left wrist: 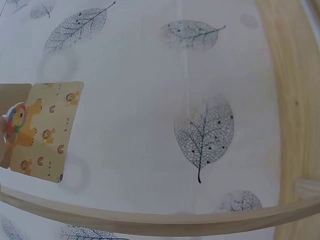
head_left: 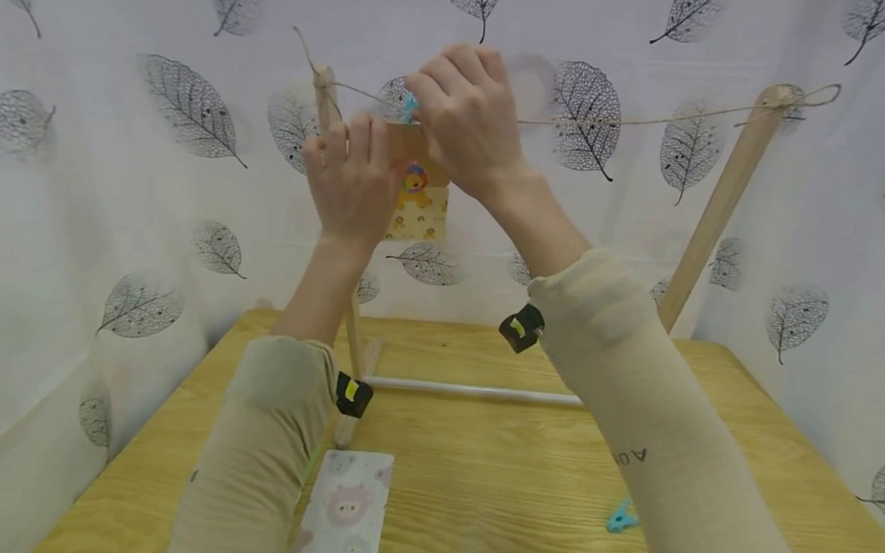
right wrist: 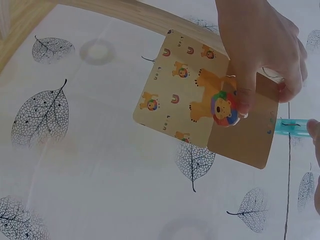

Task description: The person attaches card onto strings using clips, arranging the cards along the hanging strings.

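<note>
A brown and cream card with a lion on it hangs upright at the string. My left hand grips the card's left side; in the right wrist view its thumb presses on the front beside the lion's head. With my right hand I pinch a teal clothespin at the card's top edge, where the string passes. Whether its jaws bite both card and string, I cannot tell. In the left wrist view only part of the card shows, with a fingertip at the frame's edge.
Wooden posts hold the string at both sides, joined low down by a pale bar. A pink and white card lies on the wooden table. Another teal clothespin lies near my right forearm. Behind hangs a leaf-print curtain.
</note>
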### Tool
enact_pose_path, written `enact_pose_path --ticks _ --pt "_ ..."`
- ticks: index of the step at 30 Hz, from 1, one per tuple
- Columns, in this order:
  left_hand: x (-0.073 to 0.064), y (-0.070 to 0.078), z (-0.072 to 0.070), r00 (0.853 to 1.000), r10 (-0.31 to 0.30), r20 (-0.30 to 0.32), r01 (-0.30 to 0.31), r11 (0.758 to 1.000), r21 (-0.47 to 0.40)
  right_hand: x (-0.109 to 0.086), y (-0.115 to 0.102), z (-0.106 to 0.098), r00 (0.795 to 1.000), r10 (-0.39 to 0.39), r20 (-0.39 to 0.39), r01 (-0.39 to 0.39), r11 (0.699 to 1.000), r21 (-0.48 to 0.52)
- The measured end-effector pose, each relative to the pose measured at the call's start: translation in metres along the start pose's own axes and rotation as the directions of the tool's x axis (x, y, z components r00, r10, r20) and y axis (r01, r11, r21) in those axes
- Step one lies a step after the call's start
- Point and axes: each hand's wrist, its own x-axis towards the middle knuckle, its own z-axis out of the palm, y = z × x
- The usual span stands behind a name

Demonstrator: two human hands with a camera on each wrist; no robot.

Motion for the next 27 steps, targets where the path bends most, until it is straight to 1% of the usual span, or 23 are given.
enact_pose_path --ticks 4,11,15,22,27 --pt "-0.0008 -0.0008 -0.0001 1.000 -0.012 0.024 0.012 1.000 0.019 -0.0003 -0.0012 0.0006 1.000 0.001 -0.012 -0.001 1.000 0.001" --pt "-0.0009 -0.0022 0.0001 0.999 -0.011 0.031 0.009 0.999 0.037 -0.0016 -0.0024 0.0026 1.000 0.000 -0.020 0.000 1.000 0.002" --pt "-0.0007 -0.0033 0.0007 1.000 -0.007 0.021 0.006 0.999 0.051 -0.0010 -0.0028 0.0023 1.000 0.004 -0.018 -0.004 1.000 0.003" --pt "-0.0012 -0.0051 0.0032 1.000 -0.012 -0.027 0.014 0.997 0.073 0.0016 -0.0048 0.0026 1.000 -0.001 -0.018 0.001 1.000 -0.003" --pt "-0.0017 -0.0057 0.0031 0.999 -0.014 -0.040 0.017 0.998 0.068 0.0046 -0.0045 0.0006 1.000 0.019 0.008 -0.019 1.000 -0.001"
